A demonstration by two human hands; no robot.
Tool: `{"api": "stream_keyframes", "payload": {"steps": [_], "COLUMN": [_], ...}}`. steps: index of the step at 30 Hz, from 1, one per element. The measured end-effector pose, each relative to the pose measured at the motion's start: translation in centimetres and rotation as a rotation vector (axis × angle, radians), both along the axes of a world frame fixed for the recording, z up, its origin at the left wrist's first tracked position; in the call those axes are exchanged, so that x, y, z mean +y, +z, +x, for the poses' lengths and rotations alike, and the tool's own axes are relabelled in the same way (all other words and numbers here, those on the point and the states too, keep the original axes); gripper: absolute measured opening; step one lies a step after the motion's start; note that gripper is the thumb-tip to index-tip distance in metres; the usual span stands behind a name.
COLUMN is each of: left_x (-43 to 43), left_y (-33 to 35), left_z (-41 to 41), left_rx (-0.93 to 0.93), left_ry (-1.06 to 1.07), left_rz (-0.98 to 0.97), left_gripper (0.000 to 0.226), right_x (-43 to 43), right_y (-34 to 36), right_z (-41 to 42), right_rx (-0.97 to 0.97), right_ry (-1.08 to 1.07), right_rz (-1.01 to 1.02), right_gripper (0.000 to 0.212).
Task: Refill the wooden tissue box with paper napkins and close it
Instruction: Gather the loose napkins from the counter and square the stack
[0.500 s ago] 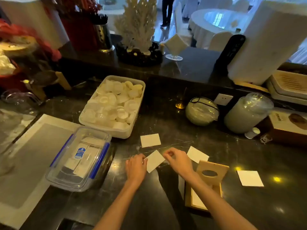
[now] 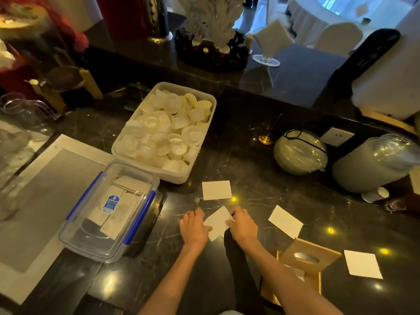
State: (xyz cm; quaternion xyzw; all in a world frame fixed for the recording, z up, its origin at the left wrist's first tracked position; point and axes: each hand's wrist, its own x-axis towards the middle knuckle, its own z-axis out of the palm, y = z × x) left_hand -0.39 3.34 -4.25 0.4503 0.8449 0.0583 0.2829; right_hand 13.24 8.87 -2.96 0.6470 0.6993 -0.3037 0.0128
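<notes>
Starting at the left: the clear container (image 2: 109,210) and the tub (image 2: 166,133) of cups sit out of the way, so no trouble there. Centre frame, low down, is the action. The left hand (image 2: 195,226) has its thumb on top of the held napkin (image 2: 218,222), whose left edge slips under the fingers, and that reads as a pinch. The sheet lies cornerwise on the dark counter (image 2: 261,178), right between the two hands. Just above it the upper napkin (image 2: 216,189) lies loose. The right hand (image 2: 242,226) nips the sheet's right corner, fingers curled over it, so both hands grip one thin sheet. First risk: if the hands pull against each other the paper could crease or tear, and on this glossy stone it could skid away if either pinch slackens. Further right, the right napkin (image 2: 285,221) lies apart and untouched. At lower right is the box (image 2: 270,292), its base partly hidden behind the right forearm, with its lid (image 2: 309,258) propped up at a tilt. The box sits back and to the right of the grip, so the carry comes toward the body, and that forearm could clip the lid and drop it shut. The far-right napkin (image 2: 363,264) lies just beside the box, and a careless sweep could send it off.
</notes>
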Motion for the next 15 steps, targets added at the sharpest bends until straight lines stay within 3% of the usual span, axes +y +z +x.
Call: {"api": "stream_keyframes", "payload": {"steps": [5, 8, 10, 15], "left_x": [0.5, 0.4, 1.1, 5.7], "left_y": [0.4, 0.6, 1.1, 2.9], "left_z": [-0.5, -1.1, -1.7, -2.1], "left_rx": [-0.170, -0.391, -0.589, -0.650], "left_ry": [-0.005, -0.003, 0.062, 0.411], "left_rz": [-0.013, 0.115, 0.179, 0.298], "left_gripper": [0.017, 0.021, 0.018, 0.020], "right_x": [0.8, 1.3, 2.2, 5.5], "right_y": [-0.9, -1.5, -1.5, 0.3], "right_z": [0.6, 1.1, 1.1, 0.0], "right_rx": [0.070, 0.189, 0.308, 0.501], "right_ry": [-0.001, -0.011, -0.084, -0.336], "right_rz": [-0.046, -0.012, 0.024, 0.006], "right_gripper": [0.026, 0.024, 0.015, 0.011]}}
